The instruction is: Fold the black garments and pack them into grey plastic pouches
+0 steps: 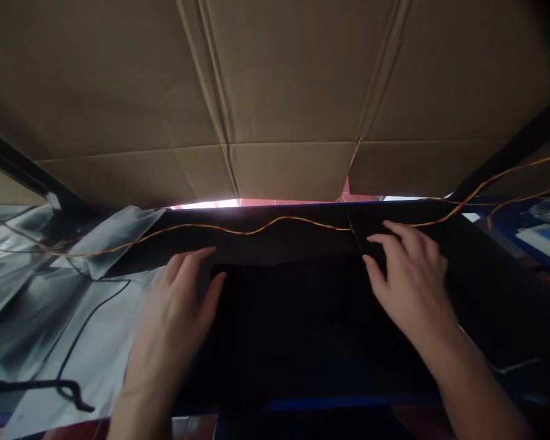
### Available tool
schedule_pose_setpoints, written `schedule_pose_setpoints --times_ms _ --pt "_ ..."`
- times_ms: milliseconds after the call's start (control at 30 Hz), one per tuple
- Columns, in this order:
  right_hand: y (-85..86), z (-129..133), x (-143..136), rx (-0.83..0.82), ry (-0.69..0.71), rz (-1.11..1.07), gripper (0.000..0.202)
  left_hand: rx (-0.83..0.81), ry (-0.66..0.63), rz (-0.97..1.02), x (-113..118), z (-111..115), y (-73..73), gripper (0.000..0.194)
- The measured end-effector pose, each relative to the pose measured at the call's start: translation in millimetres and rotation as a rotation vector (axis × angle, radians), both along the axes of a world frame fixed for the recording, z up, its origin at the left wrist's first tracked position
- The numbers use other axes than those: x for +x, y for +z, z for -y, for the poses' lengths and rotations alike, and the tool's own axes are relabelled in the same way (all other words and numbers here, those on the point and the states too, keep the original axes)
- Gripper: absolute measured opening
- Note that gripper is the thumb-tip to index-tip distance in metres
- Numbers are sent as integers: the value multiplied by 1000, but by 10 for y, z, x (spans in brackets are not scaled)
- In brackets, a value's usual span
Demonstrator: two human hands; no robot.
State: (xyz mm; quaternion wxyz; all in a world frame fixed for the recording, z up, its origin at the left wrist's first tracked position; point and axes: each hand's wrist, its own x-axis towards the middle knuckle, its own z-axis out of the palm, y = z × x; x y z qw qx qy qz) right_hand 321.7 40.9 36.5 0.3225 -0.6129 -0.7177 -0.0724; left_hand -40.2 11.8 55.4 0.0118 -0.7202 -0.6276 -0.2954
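Observation:
My left hand [176, 305] is over the left part of a black surface [293, 330]. Its thumb and index finger are apart with nothing between them. To the right, my right hand [407, 281] hovers low over or rests on the same surface; contact cannot be made out. Its fingers are spread and slightly bent. Beside its fingertips lies a thin dark rod-like piece [356, 237], which the fingers do not grip. A twisted red and yellow wire [238, 232] runs across the surface beyond both hands.
Clear plastic bags [18, 293] and a white sheet [94, 342] lie at the left, with a black cord [85, 324] across them. A bent black bar [41, 385] is at front left. Cardboard [293, 85] stands behind. A blue-and-white box [545, 241] is at right.

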Motion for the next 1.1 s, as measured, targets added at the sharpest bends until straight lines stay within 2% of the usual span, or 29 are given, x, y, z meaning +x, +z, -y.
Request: schedule_pose_setpoints --times_ms 33,100,167,233,267,333,400,433,467,533,600,700,800,867,967,1100 --pt "-6 50 -90 26 55 30 26 66 23 -21 93 21 -26 34" --pt "-39 198 -221 -33 241 66 26 84 -81 -70 227 104 -116 32" --pt "-93 358 -252 -208 382 70 26 -28 -266 -101 252 228 -229 30" --pt "-134 478 -184 -396 412 71 28 -174 -367 -120 167 375 -329 39" --pt "-138 518 -126 -478 409 73 38 -242 -381 -133 98 451 -365 52" --pt "-103 566 4 -601 420 90 71 -361 -402 -183 -50 587 -399 88" --pt "-23 594 100 -658 470 111 98 -435 -471 -245 -151 677 -380 119" --pt "21 609 122 -654 502 111 103 -440 -515 -265 -169 695 -355 126" --pt "61 626 122 -626 523 98 98 -425 -551 -275 -163 694 -324 128" --pt "100 663 59 -525 511 44 68 -355 -577 -270 -93 642 -269 118" --pt "62 689 -60 -411 466 15 46 -273 -527 -261 19 549 -258 98" --pt "-119 667 -224 -332 464 108 54 -177 -415 -286 164 422 -365 79" --pt "-312 571 -258 -349 481 218 73 -127 -359 -349 212 356 -535 75" --pt "-370 495 -228 -375 465 243 78 -120 -343 -379 202 327 -605 72" --pt "-340 409 -213 -382 443 236 73 -123 -331 -404 192 276 -593 72" --pt "-255 396 -329 -315 403 198 59 -105 -344 -421 302 223 -450 68"
